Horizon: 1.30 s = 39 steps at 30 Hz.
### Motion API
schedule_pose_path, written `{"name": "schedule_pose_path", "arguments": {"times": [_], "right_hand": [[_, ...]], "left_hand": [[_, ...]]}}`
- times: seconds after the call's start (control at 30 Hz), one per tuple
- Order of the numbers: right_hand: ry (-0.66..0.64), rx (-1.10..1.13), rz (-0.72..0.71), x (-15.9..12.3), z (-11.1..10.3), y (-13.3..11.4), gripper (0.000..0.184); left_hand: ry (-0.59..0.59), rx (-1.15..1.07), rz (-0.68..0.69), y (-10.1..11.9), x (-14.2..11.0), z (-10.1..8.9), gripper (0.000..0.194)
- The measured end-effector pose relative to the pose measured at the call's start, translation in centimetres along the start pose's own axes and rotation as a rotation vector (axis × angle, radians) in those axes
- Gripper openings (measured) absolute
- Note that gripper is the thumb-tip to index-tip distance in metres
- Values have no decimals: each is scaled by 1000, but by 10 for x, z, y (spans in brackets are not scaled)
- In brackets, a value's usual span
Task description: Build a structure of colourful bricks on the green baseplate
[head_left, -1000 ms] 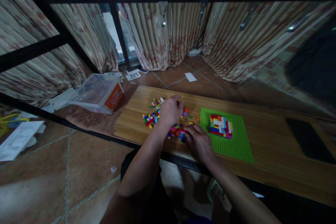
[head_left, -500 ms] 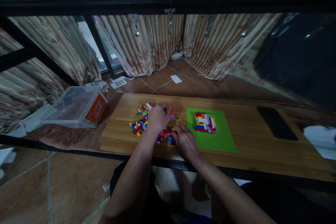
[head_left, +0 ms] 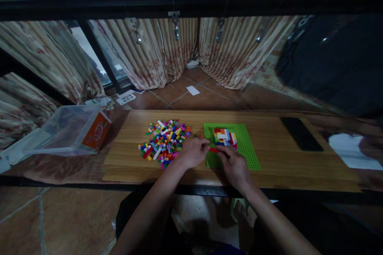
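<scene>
Many loose bricks [head_left: 166, 139] at left, pile edge partly behind my left hand [head_left: 194, 152]; can't tell if its fingertips grip the red brick [head_left: 213, 150] over the green baseplate [head_left: 250, 155]. My right hand [head_left: 236, 167] pinches it, crowding the blurry multicolour build [head_left: 224, 138].

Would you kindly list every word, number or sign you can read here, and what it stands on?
None reads clearly.
Orange label on the clear box: pale lettering, too blurred.
White card on the floor: dark print, too small.
Orange brick beside the brick pile: dark marking, too small.
</scene>
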State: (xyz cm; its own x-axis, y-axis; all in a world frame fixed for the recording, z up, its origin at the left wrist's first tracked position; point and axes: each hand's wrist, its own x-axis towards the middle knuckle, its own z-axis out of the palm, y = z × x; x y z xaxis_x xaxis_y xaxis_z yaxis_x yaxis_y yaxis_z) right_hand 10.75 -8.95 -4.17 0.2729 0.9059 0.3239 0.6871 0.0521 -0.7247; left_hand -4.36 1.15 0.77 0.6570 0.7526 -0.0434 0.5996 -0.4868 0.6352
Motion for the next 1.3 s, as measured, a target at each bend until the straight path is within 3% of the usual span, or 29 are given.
{"name": "schedule_pose_path", "arguments": {"times": [0.13, 0.27, 0.4, 0.5, 0.7, 0.83, 1.1, 1.3], "right_hand": [[-42, -61, -60, 4, -23, 13, 23], [-102, -120, -116, 22, -40, 23, 22], [-130, -183, -194, 43, -44, 36, 21], [-86, -190, -189, 49, -40, 46, 20], [-7, -94, -72, 49, -34, 55, 14], [45, 7, 50, 49, -35, 58, 20], [83, 194, 312, 46, -28, 66, 23], [93, 311, 405, 51, -29, 63, 23]], "left_hand": [[-43, -32, 87, 11, 0, 23, 25], [87, -37, 122, 16, 5, 36, 25], [203, -8, 73, 16, 15, 45, 28], [213, 37, 58, 13, 22, 51, 29], [215, 84, 68, 9, 27, 58, 27], [223, 69, 28, 11, 28, 59, 25], [255, 56, -6, 14, 30, 59, 21], [248, 53, -22, 16, 30, 59, 20]]}}
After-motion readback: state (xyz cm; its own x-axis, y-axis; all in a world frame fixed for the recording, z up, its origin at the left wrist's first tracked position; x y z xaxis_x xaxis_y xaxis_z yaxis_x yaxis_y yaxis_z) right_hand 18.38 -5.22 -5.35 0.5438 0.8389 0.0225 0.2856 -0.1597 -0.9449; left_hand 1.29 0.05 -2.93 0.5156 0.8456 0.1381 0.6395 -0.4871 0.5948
